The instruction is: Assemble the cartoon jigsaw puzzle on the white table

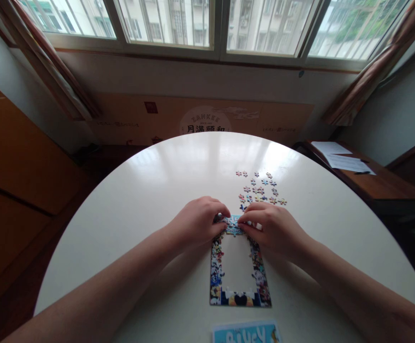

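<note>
A partly joined jigsaw puzzle (216,276) lies flat on the white table, its border forming a tall rectangle around a bare middle. At its far end is a light-blue section (233,227) with white lettering. My left hand (202,216) grips the far left corner, thumb and fingers curled in. Across from it, my right hand (274,225) pinches at the far right part of the same section. Whether a separate small piece sits between the right fingertips is hidden. Just beyond my right hand lie several loose jigsaw pieces (261,190) in uneven rows.
The round white table (122,228) fills the middle of the view. A light-blue picture card (245,332) with large white letters lies at the near edge. A wooden side table (382,186) with papers (348,163) stands at the right. Windows and curtains are beyond.
</note>
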`<state>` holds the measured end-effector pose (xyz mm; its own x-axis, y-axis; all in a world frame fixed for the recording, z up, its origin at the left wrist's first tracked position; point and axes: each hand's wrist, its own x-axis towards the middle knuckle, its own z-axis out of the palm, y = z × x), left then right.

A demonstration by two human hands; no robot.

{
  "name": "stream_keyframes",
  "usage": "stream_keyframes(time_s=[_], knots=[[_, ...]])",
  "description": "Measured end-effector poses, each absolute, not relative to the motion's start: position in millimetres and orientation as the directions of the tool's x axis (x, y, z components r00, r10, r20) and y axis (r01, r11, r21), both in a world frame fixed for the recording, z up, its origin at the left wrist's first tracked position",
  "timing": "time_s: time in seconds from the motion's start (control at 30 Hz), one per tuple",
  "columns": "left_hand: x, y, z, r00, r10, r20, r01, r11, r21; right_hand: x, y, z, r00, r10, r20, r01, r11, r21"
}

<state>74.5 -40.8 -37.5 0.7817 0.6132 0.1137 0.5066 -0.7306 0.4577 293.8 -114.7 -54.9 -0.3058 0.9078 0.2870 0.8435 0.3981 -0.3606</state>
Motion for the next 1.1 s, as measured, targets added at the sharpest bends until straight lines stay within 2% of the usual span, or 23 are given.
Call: stream_keyframes(time_s=[0.53,0.83,1.1], knots=[[74.1,-38.7,-40.7,0.800,0.583,0.142,0.459,-0.747,0.481,288.6,-114.6,-55.9,-0.280,0.919,0.277,0.838,0.375,-0.396],[74.8,-37.7,-42.3,0.796,0.587,0.148,0.451,-0.738,0.502,284.4,-111.4,-53.2,-0.233,0.956,0.179,0.806,0.293,-0.515],[75.7,-37.9,-44.0,0.786,0.601,0.142,0.459,-0.723,0.517,283.6,-110.0,-52.6,-0.214,0.964,0.157,0.758,0.266,-0.595]])
